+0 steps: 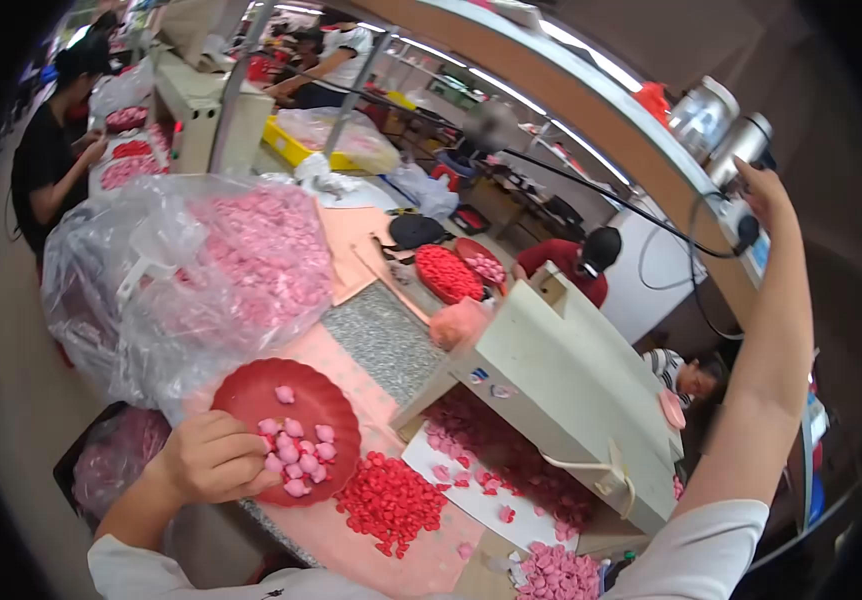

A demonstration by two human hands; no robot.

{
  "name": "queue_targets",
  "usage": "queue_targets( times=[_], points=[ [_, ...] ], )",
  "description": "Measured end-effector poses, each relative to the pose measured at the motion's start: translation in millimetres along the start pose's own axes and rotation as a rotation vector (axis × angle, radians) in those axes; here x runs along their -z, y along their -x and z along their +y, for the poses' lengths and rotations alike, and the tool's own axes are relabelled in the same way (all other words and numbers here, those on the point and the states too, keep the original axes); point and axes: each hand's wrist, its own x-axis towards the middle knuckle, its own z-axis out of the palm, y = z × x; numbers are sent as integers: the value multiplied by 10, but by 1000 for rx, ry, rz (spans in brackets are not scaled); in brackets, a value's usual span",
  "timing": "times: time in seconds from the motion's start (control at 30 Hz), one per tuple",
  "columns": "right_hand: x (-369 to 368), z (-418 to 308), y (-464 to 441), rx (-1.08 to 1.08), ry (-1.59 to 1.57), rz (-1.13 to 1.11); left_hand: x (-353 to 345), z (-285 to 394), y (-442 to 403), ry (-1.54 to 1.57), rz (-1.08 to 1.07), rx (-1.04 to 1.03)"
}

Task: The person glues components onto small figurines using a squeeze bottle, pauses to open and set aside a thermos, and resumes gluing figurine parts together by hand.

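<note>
My left hand (213, 458) is closed over the near left rim of a red scalloped bowl (336, 400). Its curled fingers are beside small round pink pieces (296, 455) in the bowl; whatever they grip is hidden. A pile of small red pieces (391, 500) lies on the pink cloth to the bowl's right. High on the right, my right hand (766, 198) reaches up to a shelf edge, close to a metal cup (744, 145) and a black cable end (746, 230). I cannot make out whether its fingers hold anything.
A large clear bag of pink pieces (261, 260) stands beyond the bowl. A pale machine (571, 380) covers more pink and red pieces on the right. Farther back are a bowl of red pieces (446, 272) and several people at work. An overhead shelf beam (591, 110) crosses above.
</note>
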Motion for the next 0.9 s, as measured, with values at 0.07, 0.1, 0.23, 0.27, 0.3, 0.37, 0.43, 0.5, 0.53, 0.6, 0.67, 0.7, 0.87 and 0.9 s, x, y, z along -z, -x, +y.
queue_targets(
  times=[0.07, 0.1, 0.23, 0.27, 0.3, 0.37, 0.43, 0.5, 0.53, 0.6, 0.67, 0.7, 0.87, 0.9],
  points=[
    [32, 90, -164, -17, -45, -60, 38, -123, 45, -20, 11, 10],
    [39, 149, -246, -25, -51, -85, 54, -178, 79, -36, 11, 38],
    [-13, 184, -340, -78, -4, -123, 48, -348, 176, -67, 16, 58],
    [-18, 244, -465, -79, 1, -129, 52, -374, 177, -83, 10, 69],
    [-41, 194, -459, -121, 8, -127, 56, -399, 171, -99, 2, 77],
    [-58, 139, -419, -163, 6, -120, 63, -445, 156, -95, -7, 89],
    [-39, 177, -465, -177, 12, -91, 25, -483, 140, -79, -12, 98],
    [-19, 145, -410, -172, 18, -36, -16, -509, 120, -80, -3, 103],
    [-24, 132, -377, -158, -1, -16, -42, -512, 105, -68, -9, 97],
    [-19, 66, -259, -135, -64, 44, -90, -512, 75, -48, -4, 82],
    [57, 99, -318, -112, -84, 174, -113, -483, 35, -28, -1, 54],
    [44, 54, -202, -16, -120, 294, -114, -461, 17, -14, 1, 32],
    [482, -60, -20, 232, 120, 931, -149, -317, -18, 82, 35, -17],
    [680, -69, 32, 345, 39, 967, -161, -290, -35, 105, 41, -21]
  ],
)
